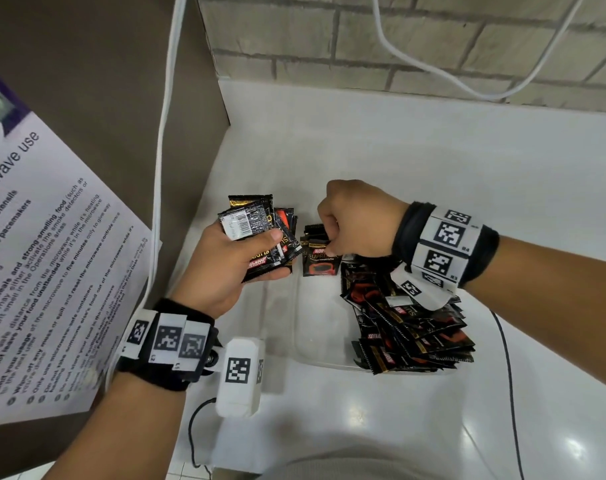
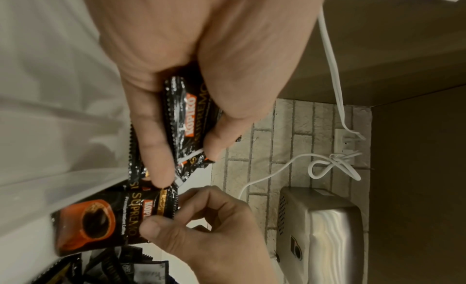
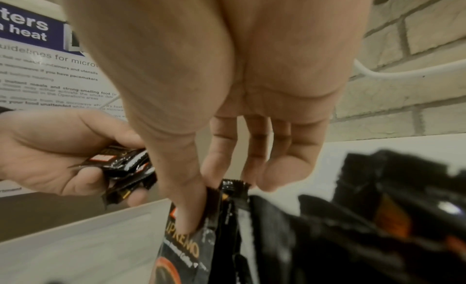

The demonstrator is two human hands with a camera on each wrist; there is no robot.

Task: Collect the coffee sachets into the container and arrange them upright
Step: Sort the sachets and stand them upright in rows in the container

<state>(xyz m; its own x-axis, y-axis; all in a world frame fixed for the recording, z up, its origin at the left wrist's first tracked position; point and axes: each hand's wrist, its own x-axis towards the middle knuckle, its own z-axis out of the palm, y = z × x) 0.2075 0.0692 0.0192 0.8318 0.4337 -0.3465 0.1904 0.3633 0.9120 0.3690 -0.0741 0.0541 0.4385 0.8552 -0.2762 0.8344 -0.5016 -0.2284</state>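
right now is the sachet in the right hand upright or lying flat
Upright: the right hand pinches the sachet by its top edge, printed face showing, over the clear container.

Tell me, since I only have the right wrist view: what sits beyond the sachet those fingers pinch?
Observer: The right hand pinches a sachet at the clear container, whose left part holds no sachets.
Operator: And the dark blur on my right?
Observer: A loose sachet pile in the container, lying tilted, not upright.
Operator: The left hand?
Observer: The left hand grips a fanned stack, one sachet barcode-side up.
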